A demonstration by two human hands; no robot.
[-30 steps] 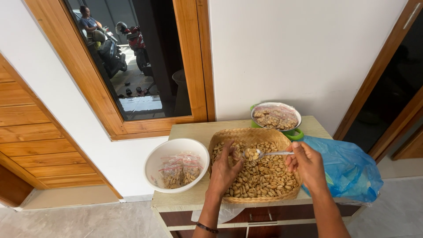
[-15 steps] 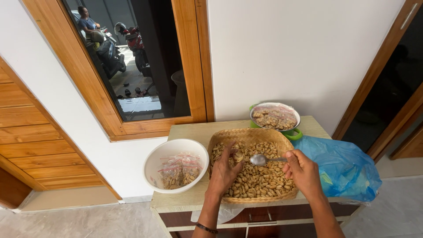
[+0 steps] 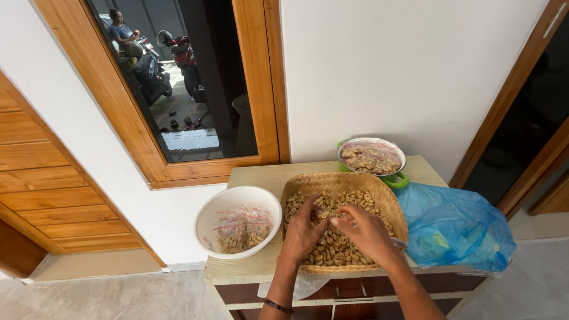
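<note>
The left hand (image 3: pixel 303 228) and right hand (image 3: pixel 364 231) now meet over the middle of the woven basket (image 3: pixel 388 198), fingers pinched together on something small I cannot make out. A moment ago the right hand held a spoon (image 3: pixel 398 242) level above the peanuts (image 3: pixel 332 252); now only its handle shows under the wrist. The white bowl (image 3: pixel 207 222) of filled packets sits at the worktop's (image 3: pixel 261 175) left edge, the blue bag (image 3: pixel 456 228) at its right.

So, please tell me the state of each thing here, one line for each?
Woven basket: holds loose nuts.
White bowl: holds small sealed bags of nuts.
Green pot: full, covered with clear film.
Blue bag: crumpled, lying beside the basket.
Left hand: in the basket, on the nuts.
Right hand: over the nuts, fingers pinched together.
</note>
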